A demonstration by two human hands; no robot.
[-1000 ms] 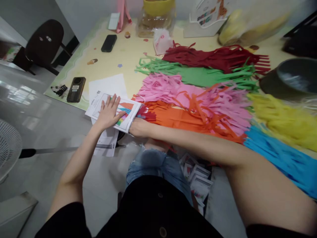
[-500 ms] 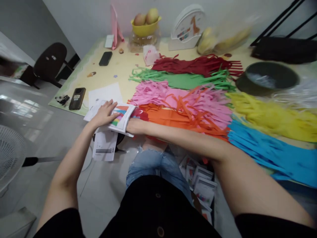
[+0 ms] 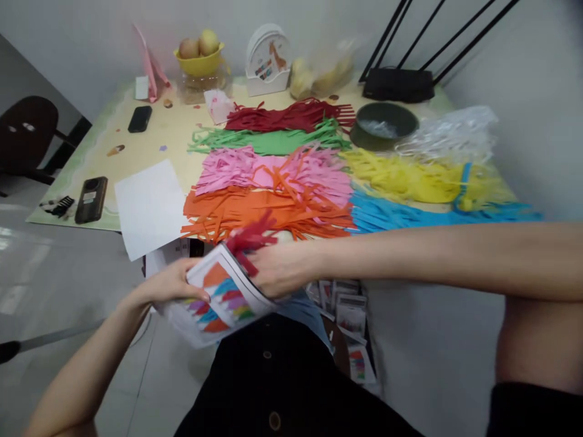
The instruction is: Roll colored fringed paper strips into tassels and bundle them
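A white packet (image 3: 234, 291) printed with colourful fringe pictures is tilted in front of my body. My left hand (image 3: 175, 284) is closed on its left side, thumb across the printed face. At the packet's open upper right end is my right hand (image 3: 285, 267), its fingers curled and partly hidden by the packet edge. Red fringed strips (image 3: 252, 240) stick out of the opening against the right hand's fingers. Just beyond lie orange fringed strips (image 3: 264, 209), pink ones (image 3: 273, 173), green ones (image 3: 273, 142) and dark red ones (image 3: 286, 116).
Yellow (image 3: 414, 179) and blue fringed strips (image 3: 401, 212) lie at right, near a dark round bowl (image 3: 385, 139) and clear plastic (image 3: 450, 136). White paper (image 3: 150, 203) and a phone (image 3: 91, 200) are at left. Several packed packets (image 3: 350, 318) sit below the table edge.
The packet has come off the table's left edge toward my body and is now tilted. Both hands moved with it, and the red strips show more. My view has shifted right.
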